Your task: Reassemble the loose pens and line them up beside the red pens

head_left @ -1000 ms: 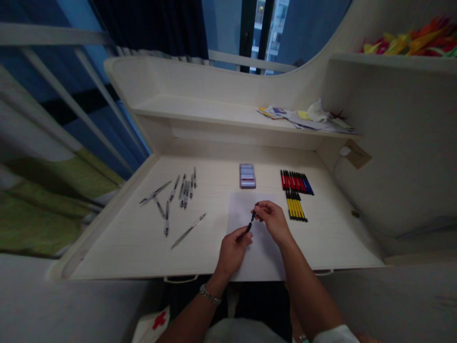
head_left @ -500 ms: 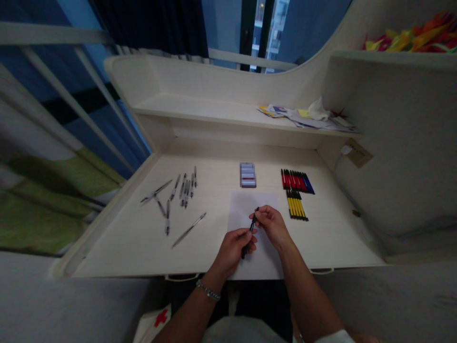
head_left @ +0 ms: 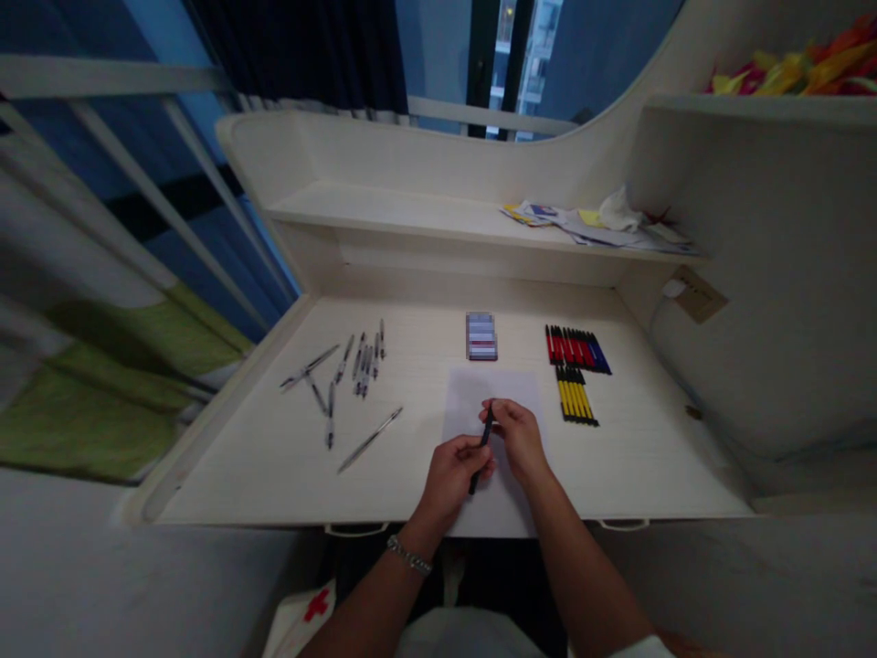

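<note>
Steeper now, black pen (head_left: 483,450) pinched between both hands (head_left: 449,480), upper end leaning right.

Hands (head_left: 519,441) between loose pens (head_left: 343,375), pen rows (head_left: 576,375)

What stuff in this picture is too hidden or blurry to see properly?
Head view:
- dark pen: partly hidden by the left hand and right hand
- striped rectangular thing: blurred, so I cannot tell what it is
- colourful pile: cut off by the top right edge
- shelf papers: print too small to read
</note>
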A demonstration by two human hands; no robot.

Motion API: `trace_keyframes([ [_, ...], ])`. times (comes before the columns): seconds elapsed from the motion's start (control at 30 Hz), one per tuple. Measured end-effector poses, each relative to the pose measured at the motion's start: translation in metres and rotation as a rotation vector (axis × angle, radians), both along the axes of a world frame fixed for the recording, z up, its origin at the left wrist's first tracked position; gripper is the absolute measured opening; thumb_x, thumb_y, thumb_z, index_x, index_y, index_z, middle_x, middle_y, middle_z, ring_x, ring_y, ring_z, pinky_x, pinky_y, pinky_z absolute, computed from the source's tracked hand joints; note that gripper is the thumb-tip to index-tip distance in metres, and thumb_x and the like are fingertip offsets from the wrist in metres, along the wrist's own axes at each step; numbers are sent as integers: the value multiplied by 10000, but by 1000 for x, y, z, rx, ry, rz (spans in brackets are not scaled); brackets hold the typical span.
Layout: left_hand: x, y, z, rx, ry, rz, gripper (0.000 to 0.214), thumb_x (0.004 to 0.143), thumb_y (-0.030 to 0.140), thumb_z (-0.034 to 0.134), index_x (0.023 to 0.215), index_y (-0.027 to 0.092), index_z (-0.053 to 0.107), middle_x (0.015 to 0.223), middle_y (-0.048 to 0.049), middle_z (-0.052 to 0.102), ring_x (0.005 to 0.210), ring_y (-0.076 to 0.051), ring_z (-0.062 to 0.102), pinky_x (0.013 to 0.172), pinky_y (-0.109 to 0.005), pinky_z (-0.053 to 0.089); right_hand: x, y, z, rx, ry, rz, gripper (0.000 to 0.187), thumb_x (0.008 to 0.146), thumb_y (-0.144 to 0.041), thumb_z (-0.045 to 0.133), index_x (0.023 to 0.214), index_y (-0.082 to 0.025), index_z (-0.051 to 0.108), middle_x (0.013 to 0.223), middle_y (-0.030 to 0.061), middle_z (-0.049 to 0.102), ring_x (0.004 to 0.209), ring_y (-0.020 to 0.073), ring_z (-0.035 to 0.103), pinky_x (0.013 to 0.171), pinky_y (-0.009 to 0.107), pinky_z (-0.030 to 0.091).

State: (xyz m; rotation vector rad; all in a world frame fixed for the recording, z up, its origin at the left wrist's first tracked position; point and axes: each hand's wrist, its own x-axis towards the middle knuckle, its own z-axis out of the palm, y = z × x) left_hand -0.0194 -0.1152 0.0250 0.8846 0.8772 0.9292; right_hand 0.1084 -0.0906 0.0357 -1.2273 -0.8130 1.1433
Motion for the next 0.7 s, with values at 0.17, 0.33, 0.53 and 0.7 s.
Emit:
trace_keyframes([
  [0.17,3,-1,1,-16,-11,11,276,702,341,737,850,118,675,680,-52,666,593,-140,608,582,-253,476,-5,1,-2,1,60,-8,349,705,-509,690,820,-181,661,777,37,675,701,157,577,595,260,419],
  [0.33,3,-2,-1,-39,-32,1,295,688,342,753,861,119,667,680,-53,668,586,-142,612,582,-258,480,-6,2,-4,-7,130,-22,325,657,-465,748,761,-168,667,710,43,673,669,154,585,596,259,422],
  [0.53,3,-3,0,-58,-56,18,299,674,348,763,848,123,669,714,-59,677,611,-144,623,604,-261,492,-10,0,2,-37,207,68,381,717,-519,674,888,-179,678,779,58,692,713,174,608,587,267,432],
  [0.7,3,-4,1,-68,-58,16,316,666,350,768,870,125,678,695,-54,679,598,-144,619,599,-263,491,-10,0,2,-28,129,19,315,656,-447,752,796,-174,678,715,36,677,645,149,580,580,259,421],
])
